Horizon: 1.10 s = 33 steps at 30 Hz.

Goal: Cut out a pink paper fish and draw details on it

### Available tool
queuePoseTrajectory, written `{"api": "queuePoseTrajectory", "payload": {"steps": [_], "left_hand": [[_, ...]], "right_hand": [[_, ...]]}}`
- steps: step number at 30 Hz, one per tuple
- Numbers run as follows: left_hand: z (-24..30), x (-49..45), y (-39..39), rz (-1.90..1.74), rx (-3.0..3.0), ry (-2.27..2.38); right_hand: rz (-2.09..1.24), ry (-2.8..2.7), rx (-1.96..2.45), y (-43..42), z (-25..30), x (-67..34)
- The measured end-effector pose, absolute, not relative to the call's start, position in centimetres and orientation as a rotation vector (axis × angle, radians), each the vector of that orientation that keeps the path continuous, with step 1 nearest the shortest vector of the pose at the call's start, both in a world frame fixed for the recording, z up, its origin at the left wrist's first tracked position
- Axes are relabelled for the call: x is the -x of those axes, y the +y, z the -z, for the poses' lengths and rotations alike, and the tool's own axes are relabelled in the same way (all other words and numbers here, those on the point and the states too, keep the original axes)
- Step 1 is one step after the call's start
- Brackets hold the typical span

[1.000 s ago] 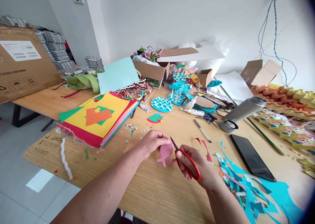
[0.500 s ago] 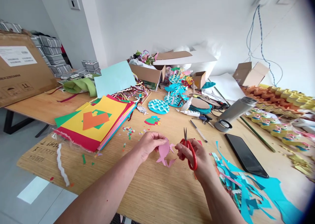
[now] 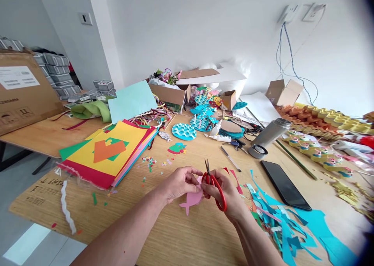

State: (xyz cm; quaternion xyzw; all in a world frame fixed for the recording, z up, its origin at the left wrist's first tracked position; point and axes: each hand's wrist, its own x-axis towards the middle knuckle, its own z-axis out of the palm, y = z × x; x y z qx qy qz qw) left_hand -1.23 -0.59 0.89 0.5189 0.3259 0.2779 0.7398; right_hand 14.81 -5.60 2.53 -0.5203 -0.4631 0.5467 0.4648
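Observation:
Between thumb and fingers, my left hand (image 3: 184, 185) pinches a pink paper fish (image 3: 194, 198), its forked tail hanging down to the left. My right hand (image 3: 223, 194) has red-handled scissors (image 3: 220, 194) in its grip, with the blades pointing up and away from the paper. The fingertips of my right hand are close to the fish's upper edge; whether they grip it too is hard to see. A green and red paper fish (image 3: 177, 148) with a blue and yellow edge lies beyond my hands.
Coloured paper sheets (image 3: 108, 153) are stacked on the left. Blue paper scraps (image 3: 288, 223) lie at right, near a black phone (image 3: 284, 184). A steel flask (image 3: 271, 133), a pen (image 3: 230, 159) and glue bottles (image 3: 220, 138) sit farther back. Cardboard boxes (image 3: 168, 96) stand by the wall.
My hands have come together, the right moving left toward the fish. The fish has turned in my left hand, and the loose pink offcuts beside it are out of sight. The view has shifted slightly.

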Motion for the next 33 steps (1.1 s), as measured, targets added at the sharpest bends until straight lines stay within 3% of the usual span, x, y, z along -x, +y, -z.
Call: {"api": "queuePoseTrajectory", "payload": {"steps": [11,16,21,33], "left_hand": [[-0.8,1.4,0.1,-0.788,-0.958,0.793],[-1.4,1.6,0.1,-0.834,-0.635,0.485],[-1.2,0.9,-1.0,-0.68,-0.76,0.343],[-0.7,0.3,-0.7,-0.98,-0.755,0.67]], "right_hand": [[-1.244,-1.153,1.299,-5.6,-2.4,-15.0],[-1.068,-1.023,1.174,-5.8,-2.8,-14.9],[-0.942,-0.955,1.134,-6.1,-2.7,-14.4],[-1.179,-1.13,1.286,-6.2,-2.5,-14.2]]}}
